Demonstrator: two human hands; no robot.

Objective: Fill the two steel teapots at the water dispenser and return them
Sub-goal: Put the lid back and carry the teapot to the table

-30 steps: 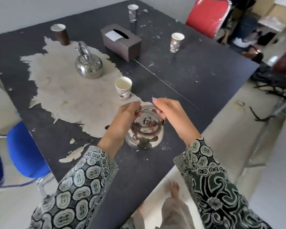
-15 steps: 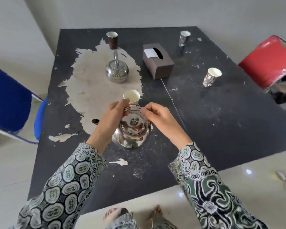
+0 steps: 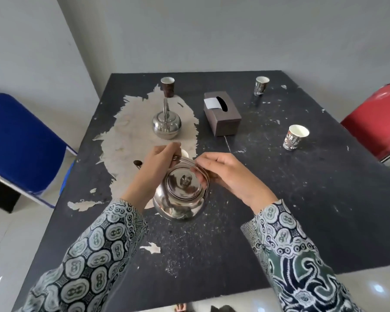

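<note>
Near teapot (image 3: 180, 197) sits on table (image 3: 302, 199) at centre, lid on, directly under both hands. Left hand (image 3: 154, 167) curls round handle's left end; right hand (image 3: 225, 174) pinches wire handle (image 3: 195, 168) on right side w/ curled fingers. Handle runs left–right, tipped toward far side. Far teapot (image 3: 166, 123) stands well apart, straight beyond, handle upright, untouched. Probably abt to raise handle & lift.

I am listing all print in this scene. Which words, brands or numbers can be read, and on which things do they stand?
"COFF": far paper cup, cut off at the cup's side.
"CO": near right cup, cut off; the print above it is too blurred to read.
Brown cup, tissue box, both teapots: no readable text.
</note>
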